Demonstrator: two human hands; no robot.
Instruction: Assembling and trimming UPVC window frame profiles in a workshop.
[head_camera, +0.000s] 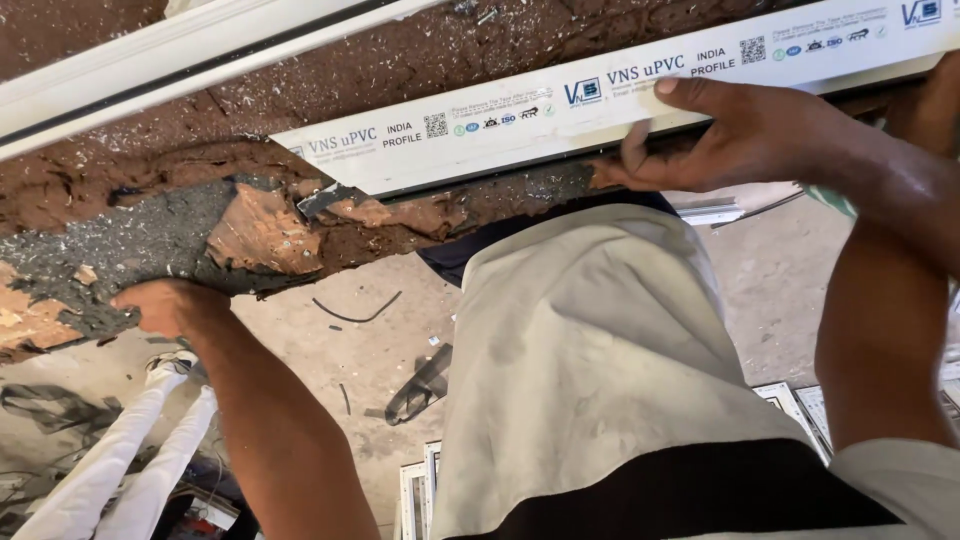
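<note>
Because the white profile (560, 115) lies across a worn, crumbling bench (150, 240) littered with chips, it could rock or skid under the right hand (740, 135), and a shift at the gripped edge would, I judge, be enough to twist the long bar out of line. Its free end, out toward nine o'clock from that hand, rests on nothing but loose flakes and a lifted slab of torn brown board (265, 232), so it looks poorly seated. The bench edge is broken and ragged just where the left hand (165, 305) bears on it; a piece could give way under weight. Scraps on the floor (380, 350) at six o'clock, among them a dark curled strip (355, 312), could catch a foot.

The right hand's fingers lie close together, curled over the near edge of the profile, thumb on the printed top face and the rest tucked beneath, pinching the bar between them. The left hand sits at about eight o'clock of the picture, well apart from the profile, pressed on the bench's frayed edge; its fingers are bent under and mostly hidden, so I cannot tell how far they are spread. A second white bar (180, 55) lies at eleven o'clock, untouched.
</note>
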